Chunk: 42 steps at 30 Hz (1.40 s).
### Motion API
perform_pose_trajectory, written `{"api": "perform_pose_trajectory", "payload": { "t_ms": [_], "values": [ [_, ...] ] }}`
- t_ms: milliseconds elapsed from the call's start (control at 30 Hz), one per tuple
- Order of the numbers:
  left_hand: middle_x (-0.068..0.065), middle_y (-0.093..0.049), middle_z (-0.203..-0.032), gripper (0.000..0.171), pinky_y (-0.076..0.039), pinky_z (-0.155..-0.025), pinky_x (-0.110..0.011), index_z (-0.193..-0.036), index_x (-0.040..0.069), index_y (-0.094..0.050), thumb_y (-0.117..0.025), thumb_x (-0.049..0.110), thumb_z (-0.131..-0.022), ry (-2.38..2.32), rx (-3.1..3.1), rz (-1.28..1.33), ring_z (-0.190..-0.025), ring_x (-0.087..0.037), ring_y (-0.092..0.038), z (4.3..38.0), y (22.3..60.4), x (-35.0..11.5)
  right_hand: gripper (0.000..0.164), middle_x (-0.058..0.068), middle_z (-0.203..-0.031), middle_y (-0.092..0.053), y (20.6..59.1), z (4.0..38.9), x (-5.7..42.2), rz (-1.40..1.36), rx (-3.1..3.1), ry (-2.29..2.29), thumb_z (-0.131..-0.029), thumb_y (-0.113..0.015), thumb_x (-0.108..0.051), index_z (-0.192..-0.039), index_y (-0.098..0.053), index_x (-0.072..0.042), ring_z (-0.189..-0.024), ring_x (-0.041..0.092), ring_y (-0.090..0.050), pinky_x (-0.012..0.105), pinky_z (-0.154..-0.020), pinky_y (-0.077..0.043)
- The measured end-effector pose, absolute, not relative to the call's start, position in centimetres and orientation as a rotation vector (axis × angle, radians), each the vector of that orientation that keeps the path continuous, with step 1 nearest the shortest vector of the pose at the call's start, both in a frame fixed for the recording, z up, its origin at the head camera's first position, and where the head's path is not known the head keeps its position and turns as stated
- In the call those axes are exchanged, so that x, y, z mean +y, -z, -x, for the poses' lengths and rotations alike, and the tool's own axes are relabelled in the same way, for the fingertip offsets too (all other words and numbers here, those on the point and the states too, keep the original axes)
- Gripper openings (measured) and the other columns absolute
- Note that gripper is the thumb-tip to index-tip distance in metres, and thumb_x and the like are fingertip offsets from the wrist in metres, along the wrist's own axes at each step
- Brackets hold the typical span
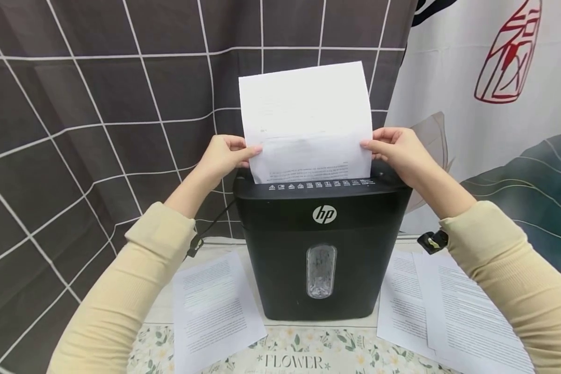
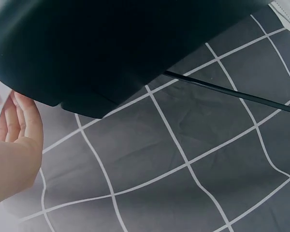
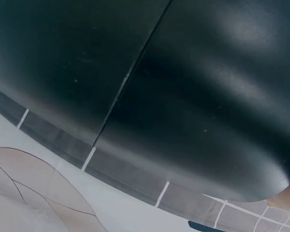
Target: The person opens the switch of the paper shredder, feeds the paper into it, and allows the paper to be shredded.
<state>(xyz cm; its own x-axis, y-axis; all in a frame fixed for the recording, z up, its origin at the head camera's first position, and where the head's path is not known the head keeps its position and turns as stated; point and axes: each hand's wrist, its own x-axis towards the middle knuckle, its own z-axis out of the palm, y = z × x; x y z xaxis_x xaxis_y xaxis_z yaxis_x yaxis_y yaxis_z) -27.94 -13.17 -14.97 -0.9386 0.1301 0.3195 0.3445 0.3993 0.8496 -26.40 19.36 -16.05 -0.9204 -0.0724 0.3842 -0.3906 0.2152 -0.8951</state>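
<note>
A black HP paper shredder point(image 1: 280, 249) stands upright in the middle of the head view, with a small clear window on its front. Above its top, a printed sheet of paper point(image 1: 306, 114) stands upright, its lower edge hidden in the feed slot. My left hand point(image 1: 229, 154) pinches the sheet's left edge between thumb and fingers, and my right hand point(image 1: 395, 150) pinches the right edge at about the same height. In the left wrist view the left hand point(image 2: 19, 150) shows beside the shredder's dark body point(image 2: 87, 48). The shredder's side point(image 3: 183, 96) fills most of the right wrist view.
A printed sheet point(image 1: 215, 306) lies left of the shredder, and overlapping printed sheets point(image 1: 467, 306) lie to its right. A floral mat point(image 1: 308, 340) covers the front of the table. A black cord point(image 2: 227, 92) runs from the shredder. A dark checked curtain point(image 1: 121, 93) hangs behind.
</note>
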Motion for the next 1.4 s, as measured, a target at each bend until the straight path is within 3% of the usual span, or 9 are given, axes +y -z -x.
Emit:
{"api": "perform_pose_trajectory", "payload": {
  "t_ms": [300, 600, 867, 1267, 1400],
  "values": [
    [-0.015, -0.070, -0.104, 0.031, -0.054, -0.070, -0.017, -0.110, -0.005, -0.066, -0.069, 0.013, -0.085, 1.536, -2.431, 0.461, -0.076, -0.003, -0.063, 27.9, 15.0, -13.0, 0.015, -0.014, -0.068, -0.064, 16.1, 26.4, 19.2, -0.444, -2.220, -1.810, -0.086, -0.067, -0.008, -0.074, -0.065, -0.018, -0.061, 0.004, -0.054, 0.016, -0.060, -0.047],
    [-0.002, -0.073, -0.083, 0.029, -0.047, -0.062, -0.020, -0.107, -0.005, -0.068, -0.070, 0.013, -0.084, 1.508, -2.378, 0.501, -0.066, -0.004, -0.057, 27.6, 14.9, -12.8, 0.018, -0.014, -0.063, -0.063, 16.2, 26.5, 19.3, -0.466, -2.221, -1.768, -0.085, -0.067, -0.005, -0.073, -0.066, -0.019, -0.057, 0.004, -0.052, 0.016, -0.057, -0.046],
    [-0.013, -0.072, -0.098, 0.031, -0.048, -0.065, -0.023, -0.109, -0.004, -0.067, -0.070, 0.013, -0.083, 1.523, -2.397, 0.476, -0.071, -0.005, -0.059, 27.7, 15.5, -12.5, 0.018, -0.015, -0.064, -0.064, 16.4, 26.6, 19.2, -0.497, -2.235, -1.725, -0.085, -0.066, -0.005, -0.074, -0.066, -0.019, -0.059, 0.003, -0.053, 0.016, -0.058, -0.045],
    [-0.011, -0.073, -0.091, 0.029, -0.049, -0.061, -0.021, -0.105, -0.005, -0.069, -0.072, 0.012, -0.082, 1.558, -2.358, 0.475, -0.066, -0.003, -0.061, 27.7, 16.0, -12.1, 0.017, -0.016, -0.062, -0.063, 16.4, 26.4, 19.5, -0.457, -2.293, -1.637, -0.085, -0.067, -0.009, -0.073, -0.065, -0.021, -0.057, 0.003, -0.054, 0.015, -0.059, -0.047],
    [-0.010, -0.073, -0.089, 0.028, -0.044, -0.056, -0.019, -0.104, -0.003, -0.070, -0.073, 0.014, -0.081, 1.525, -2.356, 0.444, -0.064, -0.005, -0.058, 27.9, 16.2, -12.0, 0.018, -0.015, -0.060, -0.062, 16.3, 26.4, 19.4, -0.477, -2.283, -1.646, -0.084, -0.067, -0.007, -0.073, -0.065, -0.021, -0.055, 0.004, -0.053, 0.015, -0.058, -0.047]
  ]
}}
